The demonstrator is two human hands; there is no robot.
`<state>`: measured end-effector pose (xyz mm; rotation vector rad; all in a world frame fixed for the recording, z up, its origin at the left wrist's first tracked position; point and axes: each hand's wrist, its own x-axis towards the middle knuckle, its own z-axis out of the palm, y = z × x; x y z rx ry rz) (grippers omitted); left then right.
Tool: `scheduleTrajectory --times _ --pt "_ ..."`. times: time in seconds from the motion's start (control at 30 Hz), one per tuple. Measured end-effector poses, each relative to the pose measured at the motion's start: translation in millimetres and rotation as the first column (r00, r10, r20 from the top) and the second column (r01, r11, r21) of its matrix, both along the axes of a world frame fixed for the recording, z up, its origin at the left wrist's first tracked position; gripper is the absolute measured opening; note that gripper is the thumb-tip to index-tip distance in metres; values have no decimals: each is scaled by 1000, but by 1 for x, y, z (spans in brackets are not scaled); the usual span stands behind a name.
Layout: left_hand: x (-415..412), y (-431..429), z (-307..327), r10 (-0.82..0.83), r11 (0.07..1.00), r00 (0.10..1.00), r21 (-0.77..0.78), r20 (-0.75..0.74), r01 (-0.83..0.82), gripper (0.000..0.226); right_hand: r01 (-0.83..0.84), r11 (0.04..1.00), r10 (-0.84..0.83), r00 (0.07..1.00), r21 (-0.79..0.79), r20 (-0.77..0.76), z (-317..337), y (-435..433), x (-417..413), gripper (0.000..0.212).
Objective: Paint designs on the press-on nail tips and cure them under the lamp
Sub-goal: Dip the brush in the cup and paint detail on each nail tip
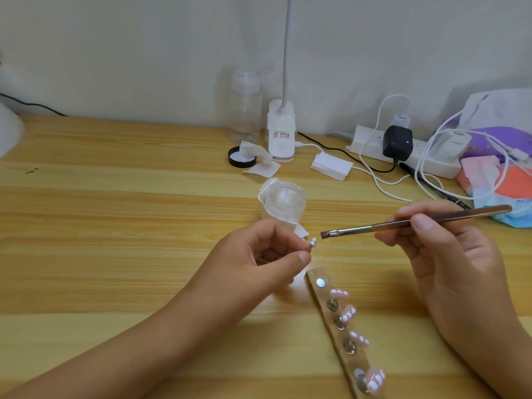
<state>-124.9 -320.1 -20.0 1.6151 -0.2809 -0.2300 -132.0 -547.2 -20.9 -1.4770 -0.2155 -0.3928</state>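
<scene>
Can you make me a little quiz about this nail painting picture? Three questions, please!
1. True or false: the brush is touching the nail tip that the left hand pinches.
2. How many painted tips sit on the holder strip? A) two B) four C) six
3. Missing word: the right hand grips the brush by its ____.

Key
1. False. There is a small gap between the bristles and the nail tip.
2. B
3. handle
</scene>
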Motion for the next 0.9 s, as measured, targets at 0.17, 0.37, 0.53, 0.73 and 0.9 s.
scheduleTrajectory --times 0.17,0.37,0.53,0.73,0.9 --pt "0 0 1 -3 1000 1000 -7 -16 3 18 -84 995 84 996 -46 -2 1 2 -2 29" --pt "1 -1 0 -15 999 1000 -30 -24 14 6 -79 994 80 997 -80 18 1 6 -2 25" --pt "1 0 -2 -25 999 999 -23 -35 24 3 -52 990 60 996 -134 61 -1 5 -4 6" --pt "0 0 -1 -30 999 999 -15 -12 30 3 -15 990 21 999 -138 44 -3 4 -1 19" --pt "0 0 -1 -24 999 999 -32 -26 23 3 -24 1000 24 1000 4 3 -2 0 2 26"
